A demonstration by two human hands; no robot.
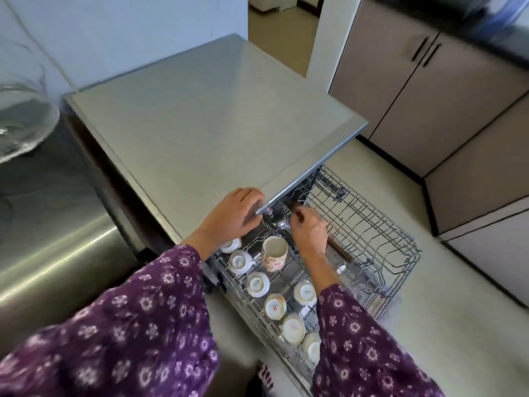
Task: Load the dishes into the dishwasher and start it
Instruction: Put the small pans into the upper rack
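The dishwasher (217,124) stands with its flat grey top in view and a wire rack (380,233) pulled out from under the top's front edge, over the pale floor. The left hand (232,213) lies palm down on the top at its front left corner, fingers fairly straight, the fingertips reaching the front edge; it holds nothing. The right hand (309,229) is over the back of the rack, just beside that same edge, its fingers curled round a wooden-handled utensil (342,251), whose brown handle runs out from under the hand toward the rack's right side. A metal spoon (282,224) lies in the rack between the two hands (whether the right hand touches it I cannot tell).

Along the rack's left side stands a row of white cups (257,283), bottoms up, running from the back left corner to the near edge. A floral mug (274,253) leans among them near the back, its open mouth tilted up toward the camera. The right half of the rack shows bare wire.

Both arms wear purple flowered sleeves (128,325). A brushed steel appliance (57,224) is left of the dishwasher with a glass bowl (23,116) above it, and beige cabinets (429,96) line the right.
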